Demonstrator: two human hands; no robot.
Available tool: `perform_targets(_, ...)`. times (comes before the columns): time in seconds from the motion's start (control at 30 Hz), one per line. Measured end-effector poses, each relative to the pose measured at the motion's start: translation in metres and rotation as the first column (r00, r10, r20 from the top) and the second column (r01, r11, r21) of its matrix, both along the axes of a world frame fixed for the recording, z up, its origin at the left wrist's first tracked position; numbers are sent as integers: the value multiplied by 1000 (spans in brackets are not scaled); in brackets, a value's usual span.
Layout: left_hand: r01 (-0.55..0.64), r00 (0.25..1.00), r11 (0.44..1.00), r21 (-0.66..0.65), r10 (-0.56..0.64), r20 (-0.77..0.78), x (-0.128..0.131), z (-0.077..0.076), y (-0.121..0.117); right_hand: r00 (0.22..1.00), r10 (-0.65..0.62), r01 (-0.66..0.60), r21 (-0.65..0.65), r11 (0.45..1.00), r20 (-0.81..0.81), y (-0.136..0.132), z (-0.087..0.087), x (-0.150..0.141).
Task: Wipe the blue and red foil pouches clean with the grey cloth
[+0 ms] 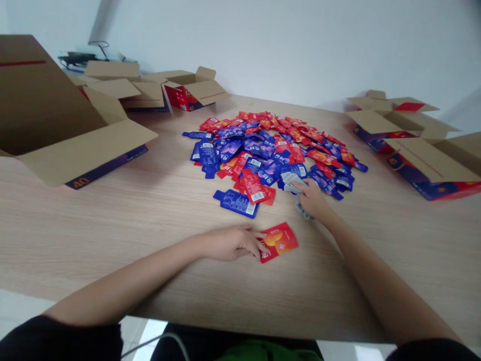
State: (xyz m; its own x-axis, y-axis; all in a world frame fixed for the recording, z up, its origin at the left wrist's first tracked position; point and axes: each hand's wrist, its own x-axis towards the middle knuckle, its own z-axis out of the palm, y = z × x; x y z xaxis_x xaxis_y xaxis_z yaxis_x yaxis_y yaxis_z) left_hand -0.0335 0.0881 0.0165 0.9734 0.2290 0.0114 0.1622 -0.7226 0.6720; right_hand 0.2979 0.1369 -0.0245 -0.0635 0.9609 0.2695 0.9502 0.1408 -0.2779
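Note:
A pile of red and blue flat pouches (276,148) lies spread on the wooden table (150,215). My left hand (231,242) rests on the table with its fingertips pressed on the edge of one red pouch (280,240) lying apart from the pile. My right hand (311,198) is at the near edge of the pile, fingers closed round a grey cloth (291,181). A single blue pouch (236,202) lies just ahead of my left hand.
A big open cardboard box (56,125) stands at the left, smaller open boxes (180,90) behind it. More open boxes (421,145) sit at the right edge. A white wall runs behind the table.

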Motion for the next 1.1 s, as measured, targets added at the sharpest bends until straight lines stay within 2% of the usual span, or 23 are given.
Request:
perform_targets(0.1,-124,992,971,206,125,10,-6,-6,2,999,29,-29,6,1000,-32,-16,-4,5)
perform_targets(0.23,-291,953,862,416,300,45,-7,-15,0,992,15,-16,-3,1000,-123,-33,-4,5)
perform_targets(0.37,-255,945,770,584,327,-20,-3,-28,-19,979,-5,0,-24,1000,-202,-52,16,-2)
perform_targets(0.47,-261,925,712,652,378,-43,-1,-35,-37,963,-16,22,16,1000,-270,-77,42,-23)
perform_targets(0.53,-296,910,692,658,413,-25,1,-37,-48,950,4,13,55,998,-311,-97,56,-50)
perform_targets(0.6,-328,896,673,663,444,-7,3,-37,-55,955,69,-45,90,995,-287,-112,61,-84)
perform_targets(0.7,-335,887,665,668,461,-14,6,-37,-62,975,199,-196,39,980,-100,-123,48,-134)
perform_targets(0.8,-334,871,681,651,487,-62,5,-37,-65,967,239,-236,-42,971,90,-119,29,-160)
perform_targets(0.93,-357,848,665,656,525,-70,6,-37,-65,959,220,-209,-75,975,179,-116,20,-150)
perform_targets(1.1,-345,842,664,663,531,-94,9,-35,-64,984,-19,30,-57,998,180,-123,18,-113)
